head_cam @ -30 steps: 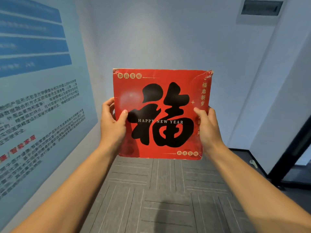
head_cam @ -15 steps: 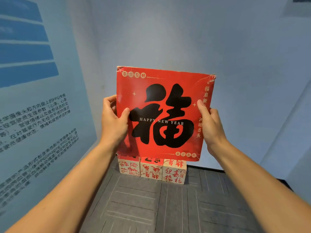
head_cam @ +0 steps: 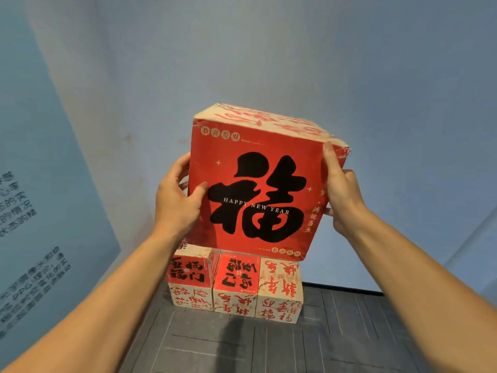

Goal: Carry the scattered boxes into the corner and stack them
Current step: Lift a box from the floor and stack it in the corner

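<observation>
Hands (head_cam: pixel 177 203) (head_cam: pixel 343 195) grip red box (head_cam: pixel 258 146) by opposite sides.

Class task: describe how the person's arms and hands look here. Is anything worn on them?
The left arm and right arm are bare up to the picture's edge; no sleeve shows. The left hand and right hand are bare too: no gloves, and no watch, bracelet or ring is visible.

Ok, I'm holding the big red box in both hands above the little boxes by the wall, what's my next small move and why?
Probably level the big red box and lower it onto the top row of the stacked small boxes. Your left hand and right hand grip its sides, it's tilted, and it hangs just over that stack.
</observation>
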Tool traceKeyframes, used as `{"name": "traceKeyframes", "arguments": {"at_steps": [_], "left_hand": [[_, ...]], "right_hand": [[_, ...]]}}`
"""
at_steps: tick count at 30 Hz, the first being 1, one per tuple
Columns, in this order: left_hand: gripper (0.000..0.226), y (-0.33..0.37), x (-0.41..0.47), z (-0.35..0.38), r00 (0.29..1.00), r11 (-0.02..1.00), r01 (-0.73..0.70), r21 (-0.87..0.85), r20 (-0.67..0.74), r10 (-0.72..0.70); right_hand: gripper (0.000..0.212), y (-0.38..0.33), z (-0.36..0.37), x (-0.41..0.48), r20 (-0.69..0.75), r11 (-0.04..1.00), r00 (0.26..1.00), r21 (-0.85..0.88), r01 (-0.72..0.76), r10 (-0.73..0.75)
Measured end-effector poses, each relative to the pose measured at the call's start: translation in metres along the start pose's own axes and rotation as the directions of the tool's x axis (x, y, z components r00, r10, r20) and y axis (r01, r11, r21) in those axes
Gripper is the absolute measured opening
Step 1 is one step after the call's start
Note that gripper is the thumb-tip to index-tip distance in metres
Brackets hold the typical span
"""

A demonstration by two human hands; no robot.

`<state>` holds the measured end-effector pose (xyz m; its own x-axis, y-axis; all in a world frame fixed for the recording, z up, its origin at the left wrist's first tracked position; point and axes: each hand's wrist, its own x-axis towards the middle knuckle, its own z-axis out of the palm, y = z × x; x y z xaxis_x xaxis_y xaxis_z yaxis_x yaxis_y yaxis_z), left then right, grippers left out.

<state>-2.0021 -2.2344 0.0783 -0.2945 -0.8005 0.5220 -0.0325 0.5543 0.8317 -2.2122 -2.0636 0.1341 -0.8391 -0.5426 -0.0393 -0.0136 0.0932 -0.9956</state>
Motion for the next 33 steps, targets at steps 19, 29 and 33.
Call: {"name": "traceKeyframes", "arguments": {"at_steps": [19,29,33], "left_hand": [[0.054,-0.236,0.111,0.129,0.841,0.834,0.509,0.212,0.085,-0.534],[0.030,-0.466,0.061,0.193,0.704,0.703,0.676,0.220,0.089,-0.705],[0.038,-0.539,0.037,0.220,0.695,0.689,0.691,0.218,0.062,-0.716]], "right_hand": [[0.087,0.183,0.130,0.285,-0.014,0.957,0.957,-0.014,-0.291,0.291],[0.048,0.417,0.186,0.346,-0.049,0.901,0.900,-0.004,-0.433,0.432],[0.044,0.502,0.200,0.373,-0.090,0.874,0.871,-0.009,-0.485,0.482]]}}
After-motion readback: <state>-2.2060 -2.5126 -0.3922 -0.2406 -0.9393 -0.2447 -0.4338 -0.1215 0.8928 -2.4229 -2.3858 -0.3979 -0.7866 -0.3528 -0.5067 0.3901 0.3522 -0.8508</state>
